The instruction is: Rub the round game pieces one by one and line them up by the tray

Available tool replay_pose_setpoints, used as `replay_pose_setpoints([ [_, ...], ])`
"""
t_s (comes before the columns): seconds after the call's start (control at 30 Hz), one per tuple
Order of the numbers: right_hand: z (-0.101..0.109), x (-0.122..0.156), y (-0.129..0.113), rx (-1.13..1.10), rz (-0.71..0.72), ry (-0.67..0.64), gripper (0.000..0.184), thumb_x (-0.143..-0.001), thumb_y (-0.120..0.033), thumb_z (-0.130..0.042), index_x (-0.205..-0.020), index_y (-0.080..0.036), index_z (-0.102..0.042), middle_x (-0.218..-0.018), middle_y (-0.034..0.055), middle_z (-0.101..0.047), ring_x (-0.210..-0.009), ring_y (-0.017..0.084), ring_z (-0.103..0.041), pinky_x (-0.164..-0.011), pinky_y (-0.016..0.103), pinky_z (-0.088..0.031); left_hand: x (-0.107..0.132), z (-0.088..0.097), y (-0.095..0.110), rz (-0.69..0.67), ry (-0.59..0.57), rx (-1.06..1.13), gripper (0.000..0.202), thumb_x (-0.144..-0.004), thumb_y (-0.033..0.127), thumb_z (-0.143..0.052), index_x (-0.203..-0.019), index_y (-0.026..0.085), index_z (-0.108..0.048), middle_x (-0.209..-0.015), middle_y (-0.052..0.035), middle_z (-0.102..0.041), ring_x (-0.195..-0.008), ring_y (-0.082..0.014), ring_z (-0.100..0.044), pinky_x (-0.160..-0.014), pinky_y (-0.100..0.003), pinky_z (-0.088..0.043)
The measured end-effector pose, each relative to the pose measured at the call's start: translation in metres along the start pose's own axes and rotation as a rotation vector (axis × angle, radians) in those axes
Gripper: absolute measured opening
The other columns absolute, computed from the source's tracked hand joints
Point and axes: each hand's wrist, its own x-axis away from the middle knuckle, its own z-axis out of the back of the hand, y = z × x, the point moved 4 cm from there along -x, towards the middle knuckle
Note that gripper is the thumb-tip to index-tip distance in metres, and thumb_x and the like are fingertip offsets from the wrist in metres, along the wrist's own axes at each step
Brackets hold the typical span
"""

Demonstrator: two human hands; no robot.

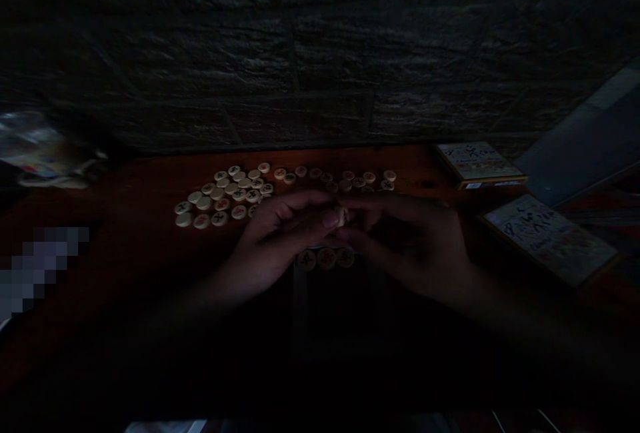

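Left hand point(273, 236) and right hand point(420, 233) pinch one disc point(343, 216) near the tray's point(300, 293) far edge — seemingly orienting it, steadiness likely needed next.

Very dim; lower middle nearly black; pixelated patch point(39, 271) at left.

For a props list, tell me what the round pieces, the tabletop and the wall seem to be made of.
Round pieces: pale, smooth-looking wood or plastic, some with red or black marks; the dim light leaves it open.
Tabletop: probably stained wood, by its reddish-brown tone and dark knot-like spot.
Wall: rough stone or stone-look blocks, judging by ridges and joint lines.
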Motion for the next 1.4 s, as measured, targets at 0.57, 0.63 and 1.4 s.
replay_pose_setpoints([
  [0.57,0.005,-0.003,0.001,0.141,0.009,-0.013,0.029,-0.085,-0.032,-0.082,-0.108,-0.016,-0.076,-0.068,-0.0059,-0.065,-0.054,0.007,-0.055,-0.055,0.021,-0.045,-0.003,0.005,-0.003,-0.005,0.027,-0.075,0.02,-0.098,0.032,-0.069,-0.105,0.017,-0.081,-0.095,-0.0088,-0.082,-0.081,-0.0192,-0.079,-0.075,-0.027,-0.064],
  [0.63,0.006,-0.005,0.001,0.154,-0.003,-0.034,0.026,-0.083,-0.029,-0.083,-0.105,-0.016,-0.076,-0.067,-0.0063,-0.064,-0.055,0.007,-0.056,-0.054,0.02,-0.044,-0.005,0.014,0.002,-0.092,0.156,-0.164,0.02,-0.098,0.034,-0.069,-0.104,0.019,-0.081,-0.093,-0.0066,-0.082,-0.078,-0.0186,-0.078,-0.072,-0.027,-0.063],
  [1.4,-0.001,0.003,0.01,0.52,0.039,-0.531,0.024,-0.084,-0.014,-0.073,-0.106,-0.022,-0.078,-0.113,0.0058,-0.081,-0.096,0.026,-0.078,-0.078,0.036,-0.059,-0.01,0.023,-0.001,-0.322,0.101,-0.775,0.023,-0.101,0.031,-0.06,-0.098,0.019,-0.078,-0.092,-0.0015,-0.081,-0.084,-0.0163,-0.076,-0.074,-0.025,-0.057],
])
